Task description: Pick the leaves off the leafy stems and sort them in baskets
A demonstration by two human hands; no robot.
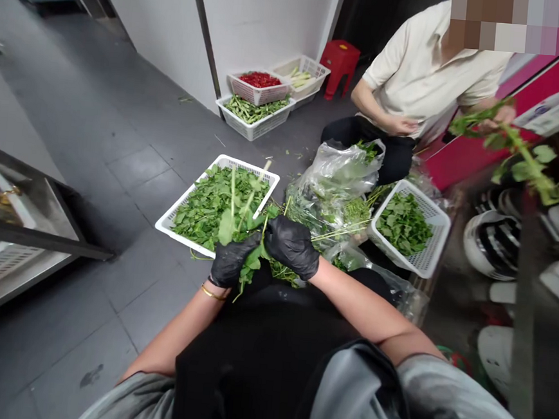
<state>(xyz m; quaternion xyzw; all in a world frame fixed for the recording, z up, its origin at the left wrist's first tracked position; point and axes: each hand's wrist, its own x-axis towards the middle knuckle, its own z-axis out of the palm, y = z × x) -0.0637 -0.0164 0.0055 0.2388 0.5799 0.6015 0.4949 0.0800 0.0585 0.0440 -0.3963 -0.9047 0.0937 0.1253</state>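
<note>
Both my hands wear black gloves and meet above my lap. My left hand (233, 259) is closed around leafy green stems (227, 226), whose pale stalks point upward. Close beside it, my right hand (292, 244) has its fingers pinched together on the same greens; its fingertips are partly hidden. Just beyond my hands, a white basket (165, 221) holds a heap of picked green leaves (212, 198). To the right of my hand, a clear plastic bag (328, 168) contains more greens, with thin stems sticking out.
A co-worker (430, 73) sits opposite, holding a leafy stem (530, 161). Nearer on the right is a smaller white basket (436, 247) of leaves. Baskets of red peppers (259, 80) and green beans (253, 110) stand by the wall near a red stool (339, 62). A metal shelf (63, 250) stands left.
</note>
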